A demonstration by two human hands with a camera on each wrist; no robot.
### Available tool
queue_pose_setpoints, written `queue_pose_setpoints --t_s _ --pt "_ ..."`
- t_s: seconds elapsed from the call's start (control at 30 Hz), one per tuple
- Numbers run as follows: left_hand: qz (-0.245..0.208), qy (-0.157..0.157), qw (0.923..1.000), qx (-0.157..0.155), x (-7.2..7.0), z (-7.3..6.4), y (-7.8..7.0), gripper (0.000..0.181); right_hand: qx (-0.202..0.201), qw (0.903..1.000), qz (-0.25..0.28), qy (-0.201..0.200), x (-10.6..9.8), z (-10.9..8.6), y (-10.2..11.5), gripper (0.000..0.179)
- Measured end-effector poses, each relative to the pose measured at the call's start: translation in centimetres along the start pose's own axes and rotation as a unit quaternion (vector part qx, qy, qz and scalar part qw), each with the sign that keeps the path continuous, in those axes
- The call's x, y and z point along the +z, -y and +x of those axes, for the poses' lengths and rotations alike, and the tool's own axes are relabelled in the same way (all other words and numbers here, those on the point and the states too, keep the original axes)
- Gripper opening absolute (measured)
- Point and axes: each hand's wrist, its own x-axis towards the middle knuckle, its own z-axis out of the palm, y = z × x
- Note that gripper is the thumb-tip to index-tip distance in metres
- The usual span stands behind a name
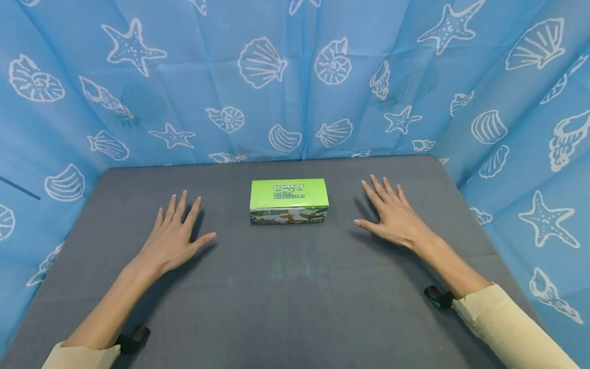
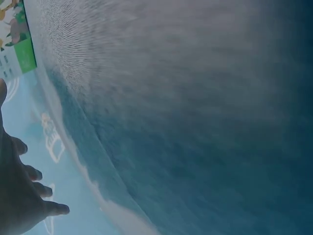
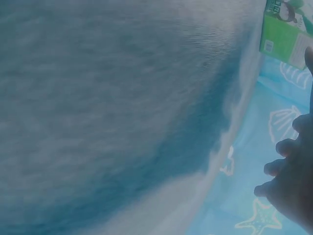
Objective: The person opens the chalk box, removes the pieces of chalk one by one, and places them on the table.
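A green cardboard box with white lettering on its lid and animal pictures on its front side stands near the middle of the table, toward the back. To its left, my left hand is spread palm down over the table, fingers straight and apart, holding nothing. On the other side, my right hand is spread the same way, its thumb pointing toward the box. Both hands are apart from the box. The left wrist view catches a corner of the box above the fingers; the right wrist view shows its green end.
The grey table has rounded back corners. A blue curtain printed with white shells and starfish hangs behind it and along both sides. Black straps sit at the wrists by the pale sleeves.
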Motion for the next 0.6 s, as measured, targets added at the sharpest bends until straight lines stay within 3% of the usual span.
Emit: queue_pose_setpoints --t_s 0.2,0.37,0.6 --pt "0.003 0.020 0.9998 0.006 0.0 1.8 -0.7 0.098 -0.039 0.9987 0.026 -0.020 -0.6 1.1 1.0 0.096" --pt "-0.006 0.018 0.9995 0.026 -0.1 3.0 -1.3 0.098 -0.069 0.9962 0.044 -0.031 -1.0 1.9 1.8 0.094" --pt "-0.053 0.008 0.9976 0.043 0.1 4.2 -2.2 0.096 -0.091 0.9918 0.082 -0.036 -1.5 2.9 2.9 0.095"
